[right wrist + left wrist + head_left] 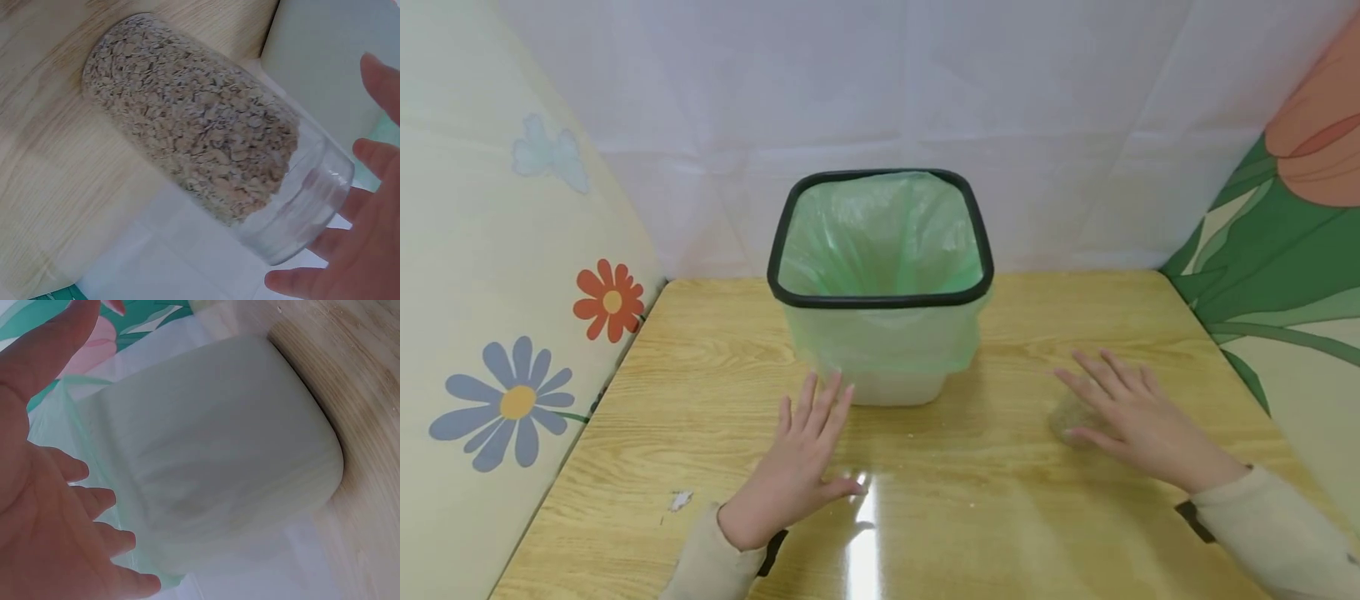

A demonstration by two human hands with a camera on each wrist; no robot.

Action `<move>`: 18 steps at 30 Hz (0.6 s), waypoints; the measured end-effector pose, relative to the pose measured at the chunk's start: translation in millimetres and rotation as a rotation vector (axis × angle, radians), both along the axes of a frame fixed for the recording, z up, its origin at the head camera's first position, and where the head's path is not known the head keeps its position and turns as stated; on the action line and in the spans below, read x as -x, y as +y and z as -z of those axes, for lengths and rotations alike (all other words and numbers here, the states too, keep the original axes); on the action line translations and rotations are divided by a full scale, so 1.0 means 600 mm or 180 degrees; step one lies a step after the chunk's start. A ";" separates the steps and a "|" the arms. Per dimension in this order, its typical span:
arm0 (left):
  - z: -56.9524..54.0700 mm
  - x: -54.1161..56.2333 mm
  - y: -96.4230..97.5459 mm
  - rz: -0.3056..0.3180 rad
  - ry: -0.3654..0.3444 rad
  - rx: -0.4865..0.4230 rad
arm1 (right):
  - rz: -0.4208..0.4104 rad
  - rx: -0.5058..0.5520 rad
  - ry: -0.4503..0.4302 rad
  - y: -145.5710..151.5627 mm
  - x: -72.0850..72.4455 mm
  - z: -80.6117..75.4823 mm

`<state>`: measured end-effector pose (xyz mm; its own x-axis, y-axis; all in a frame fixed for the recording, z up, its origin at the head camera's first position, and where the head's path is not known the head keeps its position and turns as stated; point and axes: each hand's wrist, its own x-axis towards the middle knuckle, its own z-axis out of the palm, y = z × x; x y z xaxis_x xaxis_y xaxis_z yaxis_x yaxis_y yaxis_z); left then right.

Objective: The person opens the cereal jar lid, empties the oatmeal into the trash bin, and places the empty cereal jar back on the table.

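A white trash bin (895,387) with a black rim frame (880,301) stands on the table, lined with a green plastic bag (880,225) folded over its outside. My left hand (797,467) hovers in front of the bin, fingers spread, holding nothing. In the left wrist view its palm faces the bin's plain wall (231,444). To the right, a clear glass jar (200,125) partly filled with rolled oats stands upright. My right hand (1138,417) is over it with fingers extended, hiding most of the jar in the head view. Its fingertips are near the jar's upper end.
The wooden table (715,358) meets a white cloth backdrop (715,167) behind the bin. Flower-printed panels (475,275) flank both sides. A small white torn patch (680,500) marks the tabletop at the left, and light reflects off the surface near the left hand.
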<state>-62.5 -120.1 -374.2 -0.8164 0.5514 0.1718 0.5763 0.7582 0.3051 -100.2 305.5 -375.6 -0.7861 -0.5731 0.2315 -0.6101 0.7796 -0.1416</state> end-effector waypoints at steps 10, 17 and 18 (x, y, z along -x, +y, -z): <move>0.005 -0.003 0.005 0.0064 -0.0053 -0.0014 | 0.0251 -0.0047 0.0012 0.016 0.004 0.010; 0.010 -0.002 0.009 0.0116 -0.0022 0.0047 | 0.0618 -0.0085 0.0150 0.014 0.015 0.012; 0.011 -0.002 0.010 0.0118 -0.0017 0.0050 | 0.0662 -0.0090 0.0188 0.014 0.017 0.012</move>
